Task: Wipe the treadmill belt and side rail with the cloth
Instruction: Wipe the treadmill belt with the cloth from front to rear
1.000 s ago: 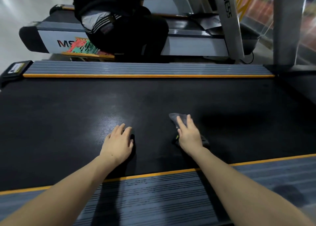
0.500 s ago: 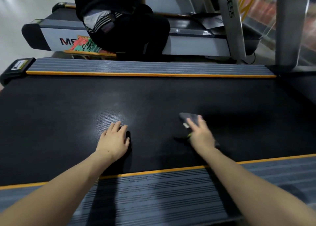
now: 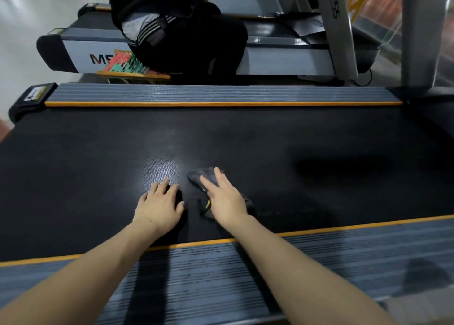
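Cloth (image 3: pixel 205 177), dark and crumpled, lies on the black belt (image 3: pixel 319 137) under our right hand (image 3: pixel 227 200); straight fingers (image 3: pixel 208 184) press it flat. Our left hand (image 3: pixel 158 208) rests just beside it, fingers spread on the belt, holding nothing. Near side rail (image 3: pixel 344 255) runs under both forearms. Another person (image 3: pixel 181 29) sits beyond the far rail (image 3: pixel 221 94).

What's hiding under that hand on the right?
Under the flat right hand lies a dark grey cloth, pressed onto the black textured treadmill belt. Its edges poke out past the fingers and wrist, with a yellow bit. The cloth's middle is covered by the hand.
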Available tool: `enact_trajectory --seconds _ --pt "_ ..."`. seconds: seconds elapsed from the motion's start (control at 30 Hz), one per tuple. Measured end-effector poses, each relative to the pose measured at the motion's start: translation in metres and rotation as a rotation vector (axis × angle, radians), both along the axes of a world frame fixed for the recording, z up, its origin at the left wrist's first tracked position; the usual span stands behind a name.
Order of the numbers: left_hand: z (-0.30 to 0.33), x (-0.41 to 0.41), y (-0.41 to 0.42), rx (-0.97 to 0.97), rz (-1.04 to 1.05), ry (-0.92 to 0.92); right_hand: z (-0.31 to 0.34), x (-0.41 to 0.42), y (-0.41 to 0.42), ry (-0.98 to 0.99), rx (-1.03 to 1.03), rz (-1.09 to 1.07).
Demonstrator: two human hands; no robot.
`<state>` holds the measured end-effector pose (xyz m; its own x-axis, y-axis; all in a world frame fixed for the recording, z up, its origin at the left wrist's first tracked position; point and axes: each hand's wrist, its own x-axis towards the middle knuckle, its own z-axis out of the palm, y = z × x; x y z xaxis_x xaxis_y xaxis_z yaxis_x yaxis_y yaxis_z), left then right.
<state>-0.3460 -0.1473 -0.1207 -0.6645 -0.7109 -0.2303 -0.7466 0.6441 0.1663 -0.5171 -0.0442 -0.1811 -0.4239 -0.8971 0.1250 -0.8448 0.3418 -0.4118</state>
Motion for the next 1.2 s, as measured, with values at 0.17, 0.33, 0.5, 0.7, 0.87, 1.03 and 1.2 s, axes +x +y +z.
enact_trajectory --seconds 0.17,0.33,0.5,0.7,0.87,1.03,1.2 --pt "-0.002 0.004 0.006 -0.01 -0.037 -0.005 0.01 -0.095 0.085 -0.044 -0.045 -0.286" --pt "0.0 -0.006 0.022 0.016 -0.132 0.011 0.02 -0.12 0.114 -0.037 0.019 -0.588" --pt "0.003 -0.002 0.029 -0.013 -0.107 -0.016 0.012 -0.034 0.045 -0.03 -0.078 -0.488" --pt "-0.004 0.02 0.025 -0.034 -0.001 -0.029 0.017 0.032 -0.002 -0.082 -0.012 0.029" --pt "-0.008 0.025 0.031 -0.059 -0.006 -0.034 0.031 -0.062 0.074 -0.045 0.003 -0.176" --pt "-0.011 0.02 0.038 -0.057 -0.054 0.006 0.046 -0.125 0.143 -0.084 0.075 -0.613" --pt "-0.01 0.015 0.039 -0.065 -0.059 -0.038 0.042 -0.041 0.093 -0.161 -0.01 -0.539"
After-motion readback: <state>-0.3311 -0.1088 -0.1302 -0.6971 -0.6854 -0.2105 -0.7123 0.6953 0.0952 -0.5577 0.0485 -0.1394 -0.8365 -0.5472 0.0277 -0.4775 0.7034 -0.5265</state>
